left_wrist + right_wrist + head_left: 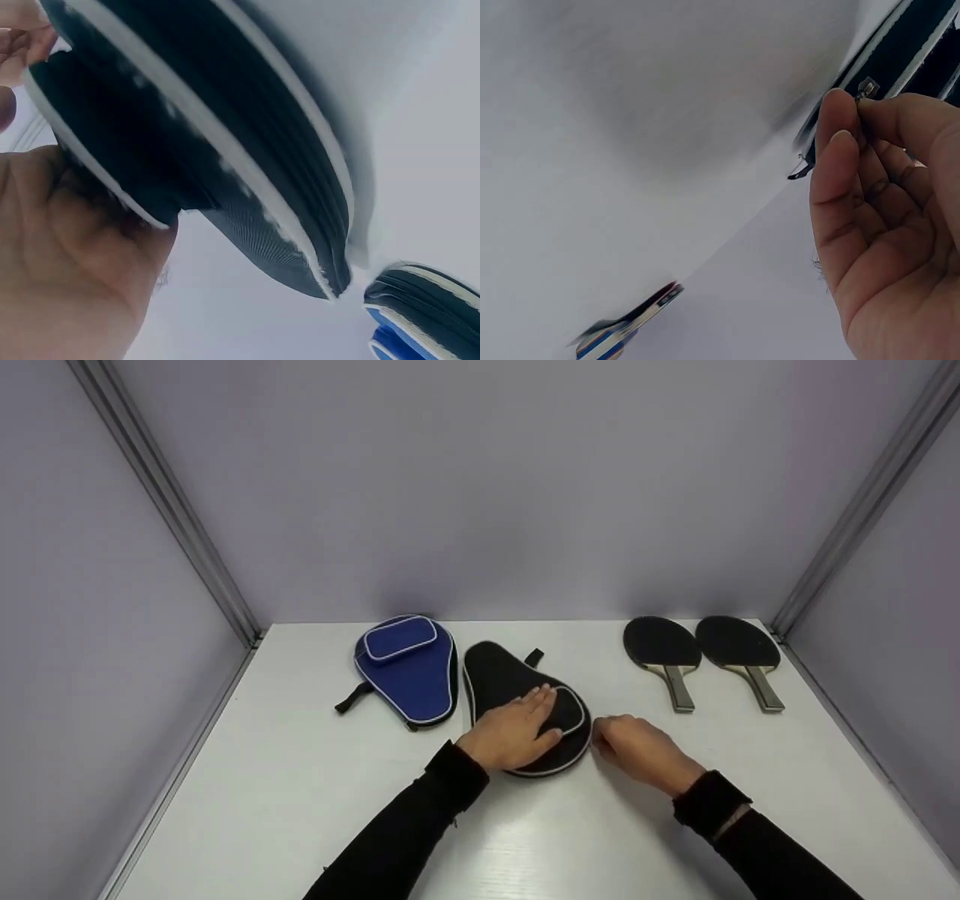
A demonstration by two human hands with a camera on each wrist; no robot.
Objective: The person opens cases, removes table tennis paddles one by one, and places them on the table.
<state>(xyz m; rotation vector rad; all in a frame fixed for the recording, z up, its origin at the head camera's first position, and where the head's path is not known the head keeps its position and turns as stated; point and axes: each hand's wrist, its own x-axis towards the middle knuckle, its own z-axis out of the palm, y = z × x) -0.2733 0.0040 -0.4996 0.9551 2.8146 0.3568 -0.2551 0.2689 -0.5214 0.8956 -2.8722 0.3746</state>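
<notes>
A black table tennis paddle case [496, 669] with white piping lies in the middle of the white table, its wide end toward the right front. My left hand [517, 729] rests on its pocket side with the fingers extended. At the case's right edge, my right hand [637, 750] pinches the zipper pull [868, 88] between thumb and forefinger; the right wrist view shows the metal slider just past the fingertips. In the left wrist view, the zipped side [300, 127] of the case and its pocket edge [97, 176] stand beside my palm. What the case contains is hidden.
Left of the black case lies a blue paddle case [409, 679] with a black strap [354, 697]. Two black-faced table tennis paddles, one [661, 643] beside the other [739, 643], lie at the back right. Grey walls [480, 495] enclose the table's back and sides.
</notes>
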